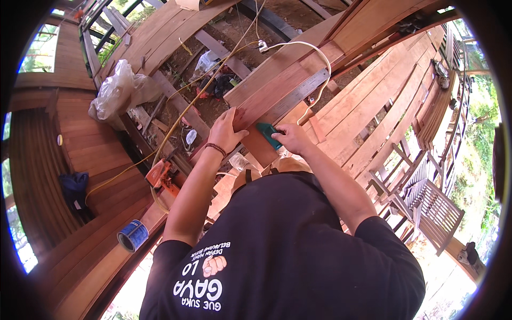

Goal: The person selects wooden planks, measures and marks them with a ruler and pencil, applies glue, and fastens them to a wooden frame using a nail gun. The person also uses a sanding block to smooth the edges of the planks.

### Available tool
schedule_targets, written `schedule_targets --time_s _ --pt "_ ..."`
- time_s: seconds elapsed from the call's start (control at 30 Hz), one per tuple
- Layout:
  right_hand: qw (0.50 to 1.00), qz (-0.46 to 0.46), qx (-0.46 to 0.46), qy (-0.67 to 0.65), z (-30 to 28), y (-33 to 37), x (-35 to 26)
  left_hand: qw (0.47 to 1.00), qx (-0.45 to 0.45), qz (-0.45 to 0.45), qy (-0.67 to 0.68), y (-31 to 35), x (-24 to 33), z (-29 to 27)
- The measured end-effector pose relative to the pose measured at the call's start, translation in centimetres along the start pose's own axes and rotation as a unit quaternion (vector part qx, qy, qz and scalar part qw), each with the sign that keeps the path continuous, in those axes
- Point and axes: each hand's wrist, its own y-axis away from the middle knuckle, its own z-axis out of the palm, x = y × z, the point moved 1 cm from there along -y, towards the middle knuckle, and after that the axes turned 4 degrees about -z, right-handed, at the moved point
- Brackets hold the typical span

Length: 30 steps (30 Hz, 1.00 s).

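Observation:
A handsaw is in my right hand (290,138), whose fingers are closed round its teal handle (268,134). The long silver saw blade (300,96) points away to the upper right, lying alongside a reddish-brown wooden board (272,92). My left hand (226,132), with a dark beaded bracelet at the wrist, grips the near left end of that board. Its thumb is spread toward the saw handle, and part of its fingers is hidden against the wood. How deep the blade's teeth sit against the wood cannot be seen.
An orange power tool (164,177) and a blue can (133,236) are at my left. Yellow cords cross the left side; a white cable with a plug (263,46) loops above the board. Clear plastic sheeting (120,90) lies far left. Floor planks (368,106) have open gaps.

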Motion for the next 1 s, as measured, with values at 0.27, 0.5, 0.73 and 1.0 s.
schedule_targets --time_s 0.27,0.5,0.73,1.0 --pt "1.0 -0.022 -0.01 -0.005 0.1 -0.4 0.8 1.0 -0.006 -0.004 -0.001 -0.1 0.0 0.0" --pt "0.998 0.001 0.039 0.058 -0.5 1.1 1.8 0.994 -0.062 -0.04 -0.081 -1.6 1.4 -0.9" --pt "0.976 -0.021 0.202 0.085 -4.2 7.1 3.3 0.978 -0.127 -0.066 -0.151 -5.3 3.5 -0.7" --pt "0.966 0.036 0.256 0.023 -5.4 10.5 7.6 0.993 -0.066 0.028 -0.094 -5.6 2.2 1.0"
